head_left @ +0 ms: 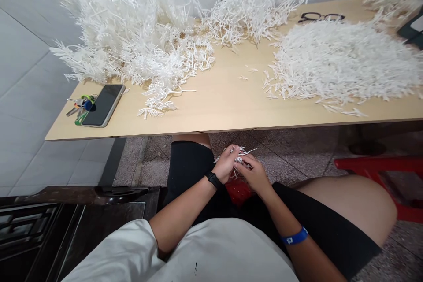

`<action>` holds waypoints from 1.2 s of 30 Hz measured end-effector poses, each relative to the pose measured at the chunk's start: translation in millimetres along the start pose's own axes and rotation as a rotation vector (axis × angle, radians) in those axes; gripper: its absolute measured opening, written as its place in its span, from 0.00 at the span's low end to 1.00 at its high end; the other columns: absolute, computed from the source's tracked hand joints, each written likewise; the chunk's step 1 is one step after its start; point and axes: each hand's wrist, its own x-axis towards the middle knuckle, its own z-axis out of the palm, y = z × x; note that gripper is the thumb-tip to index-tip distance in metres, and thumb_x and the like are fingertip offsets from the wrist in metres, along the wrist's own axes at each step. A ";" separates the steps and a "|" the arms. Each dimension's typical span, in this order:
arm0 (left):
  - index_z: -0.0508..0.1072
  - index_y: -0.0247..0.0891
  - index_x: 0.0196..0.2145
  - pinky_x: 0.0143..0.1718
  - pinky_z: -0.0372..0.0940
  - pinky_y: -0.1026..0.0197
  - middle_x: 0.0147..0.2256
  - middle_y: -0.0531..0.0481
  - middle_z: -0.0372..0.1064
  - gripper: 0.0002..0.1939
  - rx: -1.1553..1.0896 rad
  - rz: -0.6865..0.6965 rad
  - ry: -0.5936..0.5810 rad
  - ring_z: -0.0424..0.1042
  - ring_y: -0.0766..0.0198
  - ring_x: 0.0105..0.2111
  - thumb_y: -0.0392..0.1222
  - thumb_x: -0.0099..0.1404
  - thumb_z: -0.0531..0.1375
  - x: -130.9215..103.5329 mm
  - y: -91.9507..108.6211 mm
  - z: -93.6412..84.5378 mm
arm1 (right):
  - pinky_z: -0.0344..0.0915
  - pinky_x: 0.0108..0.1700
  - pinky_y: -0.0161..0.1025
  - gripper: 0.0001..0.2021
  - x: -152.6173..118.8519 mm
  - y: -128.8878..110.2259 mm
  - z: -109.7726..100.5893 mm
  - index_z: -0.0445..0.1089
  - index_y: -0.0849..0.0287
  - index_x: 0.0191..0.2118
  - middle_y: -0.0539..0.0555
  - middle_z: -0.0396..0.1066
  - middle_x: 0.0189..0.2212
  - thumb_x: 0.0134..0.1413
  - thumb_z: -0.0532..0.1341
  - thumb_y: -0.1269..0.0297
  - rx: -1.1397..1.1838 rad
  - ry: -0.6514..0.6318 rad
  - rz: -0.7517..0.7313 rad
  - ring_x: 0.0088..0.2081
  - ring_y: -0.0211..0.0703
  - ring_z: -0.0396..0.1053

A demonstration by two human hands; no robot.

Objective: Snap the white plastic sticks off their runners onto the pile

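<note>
Below the table's front edge, over my lap, my left hand (226,164) is closed round a small bunch of white branching plastic pieces (241,158). Its wrist wears a black watch. My right hand (254,173) touches the same bunch from the right, thumb and fingers pressed together on it; a blue band sits on that forearm. Thin white tips stick out above and below the fingers. On the wooden table (218,105) lie a large tangled white heap (132,31) at the left, another heap (247,9) at the back middle, and a flatter pile of short pieces (346,59) at the right.
A phone (104,105) and keys (82,105) lie at the table's left end. Dark-framed glasses (322,17) rest behind the right pile. A red stool (373,167) stands at the right, a dark wooden seat (105,220) at the left. Tiled wall (26,53) borders the table.
</note>
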 end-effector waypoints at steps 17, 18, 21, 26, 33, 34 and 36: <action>0.61 0.34 0.26 0.20 0.43 0.68 0.20 0.58 0.57 0.23 0.068 -0.244 -0.285 0.51 0.78 0.17 0.55 0.52 0.66 -6.4 16.7 -3.5 | 0.55 0.27 0.35 0.19 -11.4 -7.2 -29.3 0.61 0.58 0.23 0.46 0.57 0.19 0.59 0.54 0.49 0.100 -0.222 0.126 0.23 0.36 0.56; 0.60 0.35 0.26 0.20 0.45 0.68 0.20 0.59 0.56 0.23 0.019 -0.247 -0.293 0.50 0.78 0.17 0.54 0.52 0.67 -7.3 16.5 -3.5 | 0.55 0.28 0.35 0.20 -12.4 -9.7 -29.2 0.61 0.58 0.23 0.46 0.57 0.19 0.58 0.54 0.49 0.113 -0.224 0.122 0.24 0.36 0.56; 0.59 0.35 0.26 0.21 0.46 0.68 0.20 0.59 0.54 0.23 -0.102 -0.243 -0.317 0.49 0.78 0.17 0.53 0.53 0.67 -11.5 14.6 -1.5 | 0.55 0.28 0.35 0.21 -11.7 -17.0 -31.0 0.61 0.59 0.23 0.47 0.57 0.20 0.57 0.54 0.47 0.120 -0.227 0.102 0.24 0.37 0.55; 0.58 0.35 0.24 0.20 0.46 0.68 0.20 0.59 0.48 0.19 -0.301 -0.222 -0.267 0.46 0.77 0.17 0.48 0.58 0.64 -16.7 19.9 2.9 | 0.60 0.33 0.39 0.24 -8.0 -22.7 -36.3 0.57 0.57 0.20 0.51 0.58 0.24 0.56 0.53 0.43 0.190 -0.256 -0.011 0.29 0.41 0.58; 0.54 0.36 0.24 0.18 0.45 0.69 0.20 0.59 0.44 0.19 -0.384 -0.076 -0.109 0.46 0.76 0.17 0.47 0.65 0.57 -5.0 34.5 -1.2 | 0.59 0.27 0.39 0.23 -17.2 -58.8 -40.1 0.55 0.55 0.22 0.51 0.58 0.23 0.59 0.50 0.43 0.280 -0.316 -0.036 0.24 0.39 0.56; 0.55 0.36 0.25 0.18 0.45 0.70 0.20 0.59 0.46 0.18 -0.351 -0.054 -0.117 0.47 0.76 0.17 0.48 0.64 0.59 -3.7 32.1 -1.3 | 0.59 0.28 0.39 0.22 -14.3 -72.8 -46.1 0.56 0.56 0.22 0.51 0.58 0.22 0.60 0.49 0.45 0.232 -0.273 -0.088 0.24 0.39 0.57; 0.57 0.37 0.27 0.20 0.46 0.70 0.21 0.58 0.50 0.18 -0.291 -0.015 -0.150 0.50 0.76 0.19 0.48 0.60 0.62 -2.6 26.4 -1.0 | 0.58 0.29 0.38 0.19 -0.6 -105.5 -63.7 0.60 0.56 0.24 0.51 0.60 0.22 0.62 0.50 0.51 0.077 -0.125 -0.239 0.25 0.39 0.58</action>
